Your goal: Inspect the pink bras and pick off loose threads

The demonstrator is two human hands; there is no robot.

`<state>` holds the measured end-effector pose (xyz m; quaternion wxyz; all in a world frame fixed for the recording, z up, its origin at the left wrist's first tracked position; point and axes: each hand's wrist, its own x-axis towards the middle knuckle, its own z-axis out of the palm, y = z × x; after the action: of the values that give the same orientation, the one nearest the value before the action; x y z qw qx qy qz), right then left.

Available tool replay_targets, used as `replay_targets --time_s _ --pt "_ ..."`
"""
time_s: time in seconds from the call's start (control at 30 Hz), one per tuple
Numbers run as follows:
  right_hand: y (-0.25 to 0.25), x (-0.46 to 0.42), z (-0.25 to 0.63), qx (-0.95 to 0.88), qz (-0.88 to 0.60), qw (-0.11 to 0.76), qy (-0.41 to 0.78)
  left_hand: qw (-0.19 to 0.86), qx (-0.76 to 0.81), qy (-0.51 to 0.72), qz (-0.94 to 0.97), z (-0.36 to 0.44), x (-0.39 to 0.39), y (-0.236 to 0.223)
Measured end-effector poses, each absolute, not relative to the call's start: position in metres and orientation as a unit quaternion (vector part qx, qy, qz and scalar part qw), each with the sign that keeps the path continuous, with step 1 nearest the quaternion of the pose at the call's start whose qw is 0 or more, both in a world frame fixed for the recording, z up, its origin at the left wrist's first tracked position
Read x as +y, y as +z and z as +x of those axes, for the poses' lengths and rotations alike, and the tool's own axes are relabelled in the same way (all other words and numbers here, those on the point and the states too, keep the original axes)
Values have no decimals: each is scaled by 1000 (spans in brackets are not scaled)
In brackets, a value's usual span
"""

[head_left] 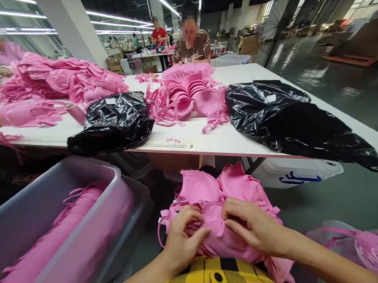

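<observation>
A pink padded bra (210, 191) lies on my lap, cups pointing away from me, over a yellow-and-black checked garment (215, 277). My left hand (181, 239) pinches the fabric at the bra's near left edge, fingers curled closed on it. My right hand (250, 227) grips the near right part of the same bra, fingers bent into the cloth. Both hands touch at the middle of the garment.
A grey plastic bin (52, 195) with stacked pink bras stands at my left. The white table (208, 140) ahead carries two black plastic bags (112, 120), (289, 115), and a pile of pink bras (186, 95). A person in a brown striped shirt (192, 48) sits opposite.
</observation>
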<state>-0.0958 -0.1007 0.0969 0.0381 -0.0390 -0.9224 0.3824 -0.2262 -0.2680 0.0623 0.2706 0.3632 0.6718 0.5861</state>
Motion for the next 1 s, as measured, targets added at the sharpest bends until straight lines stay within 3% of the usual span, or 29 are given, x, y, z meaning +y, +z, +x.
replay_targets --time_s 0.2,0.33,0.5,0.67,0.9,1.0 --pt "102 -105 -99 -928 -10 27 371 234 710 527 405 -227 -267 75" --pt "95 -97 -101 -916 -99 118 372 193 697 526 449 -227 -265 74" --pt "86 -95 -103 -906 -113 35 407 151 684 476 531 -231 -270 64" --pt "85 -96 -101 -894 -129 16 428 104 701 487 510 -233 -275 49" --pt "95 -91 -102 -884 -97 35 456 238 688 555 403 -232 -274 57" --pt "101 -91 -110 -892 -65 34 445 343 640 610 317 -230 -276 59"
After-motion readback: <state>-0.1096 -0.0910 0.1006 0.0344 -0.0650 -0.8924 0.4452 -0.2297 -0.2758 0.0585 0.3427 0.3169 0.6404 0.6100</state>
